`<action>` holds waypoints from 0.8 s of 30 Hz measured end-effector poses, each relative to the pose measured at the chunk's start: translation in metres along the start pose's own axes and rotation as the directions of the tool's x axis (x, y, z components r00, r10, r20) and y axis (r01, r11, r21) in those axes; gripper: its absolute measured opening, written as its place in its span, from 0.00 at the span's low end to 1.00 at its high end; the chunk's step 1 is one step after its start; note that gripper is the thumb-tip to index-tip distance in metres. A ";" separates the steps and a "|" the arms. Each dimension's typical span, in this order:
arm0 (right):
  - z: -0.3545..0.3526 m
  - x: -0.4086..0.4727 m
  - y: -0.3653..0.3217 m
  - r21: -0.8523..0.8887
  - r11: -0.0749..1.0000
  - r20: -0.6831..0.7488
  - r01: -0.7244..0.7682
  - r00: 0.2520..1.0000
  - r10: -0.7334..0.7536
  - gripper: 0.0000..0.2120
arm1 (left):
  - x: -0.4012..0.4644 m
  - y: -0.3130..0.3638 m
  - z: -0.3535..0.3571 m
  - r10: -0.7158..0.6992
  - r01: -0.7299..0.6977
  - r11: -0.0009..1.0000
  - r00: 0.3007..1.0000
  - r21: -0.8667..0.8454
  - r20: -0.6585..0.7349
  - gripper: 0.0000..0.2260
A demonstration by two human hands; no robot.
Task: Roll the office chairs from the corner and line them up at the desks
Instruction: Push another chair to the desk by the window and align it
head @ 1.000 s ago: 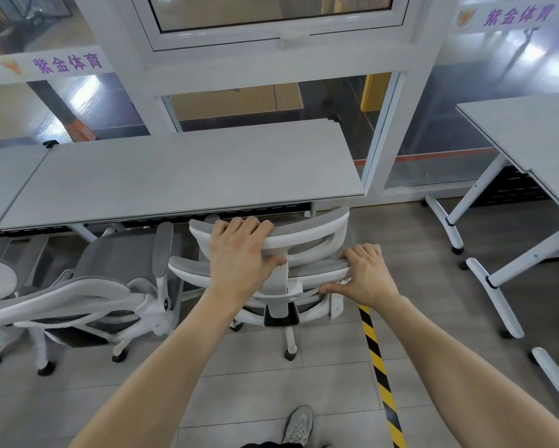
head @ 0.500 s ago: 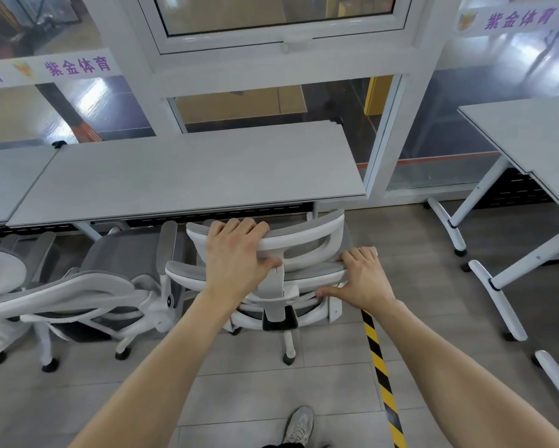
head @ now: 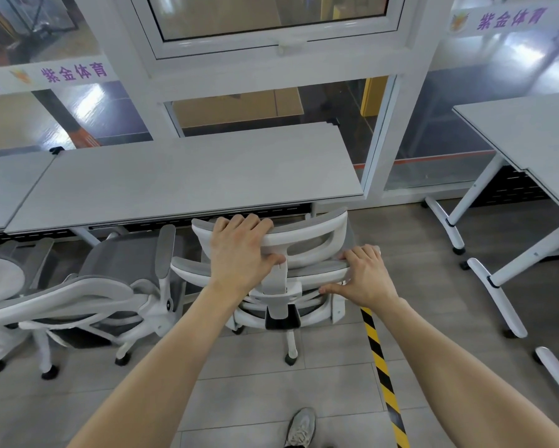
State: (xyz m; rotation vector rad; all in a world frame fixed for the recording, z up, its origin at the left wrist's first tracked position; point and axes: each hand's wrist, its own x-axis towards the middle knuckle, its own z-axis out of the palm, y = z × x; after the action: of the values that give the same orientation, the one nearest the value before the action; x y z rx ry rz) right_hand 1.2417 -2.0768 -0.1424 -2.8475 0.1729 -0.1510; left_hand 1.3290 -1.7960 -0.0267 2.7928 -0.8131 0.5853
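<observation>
White-framed, grey-mesh chair [head: 307, 250] faces the tabletop [head: 187, 176]; left hand [head: 239, 253] fingers curl over its headrest, right hand [head: 365, 276] grips the backrest edge, grips unchanged.

Single head cam, wide-angle, looks fwd and steeply down, close over chair back [head: 271, 240] toward desk [head: 187, 176].

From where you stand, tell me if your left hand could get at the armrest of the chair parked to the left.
Probably yes. The left hand grips the headrest, and the neighbouring chair's upright armrest stands close beside it with nothing between.
</observation>
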 end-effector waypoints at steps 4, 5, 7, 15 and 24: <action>-0.001 0.003 0.008 0.002 1.000 0.012 -0.007 1.000 0.007 0.51 | 0.001 0.006 0.002 -0.006 0.006 1.000 1.000 -0.005 -0.013 0.28; -0.002 0.003 0.008 -0.004 1.000 0.017 -0.005 1.000 0.005 0.51 | 0.001 0.008 0.002 -0.009 0.009 1.000 1.000 -0.010 -0.010 0.28; -0.004 0.004 0.011 -0.008 1.000 0.030 -0.002 1.000 0.002 0.51 | 0.001 0.011 0.000 -0.013 0.013 1.000 1.000 -0.017 0.000 0.29; -0.037 -0.031 -0.011 0.112 0.993 -0.174 0.024 0.985 -0.004 0.28 | -0.012 0.000 -0.032 0.048 -0.036 0.981 0.997 -0.188 0.057 0.35; -0.021 -0.051 -0.210 0.247 0.790 -0.314 0.561 0.818 -0.482 0.08 | -0.107 -0.092 -0.061 -0.135 0.137 0.988 0.990 -0.067 0.033 0.14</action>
State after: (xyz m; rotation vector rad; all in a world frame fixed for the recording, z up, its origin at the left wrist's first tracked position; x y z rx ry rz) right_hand 1.2111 -1.8755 -0.0668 -2.4529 -0.5636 -0.5781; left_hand 1.2771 -1.6511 -0.0214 2.7713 -0.6280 0.4868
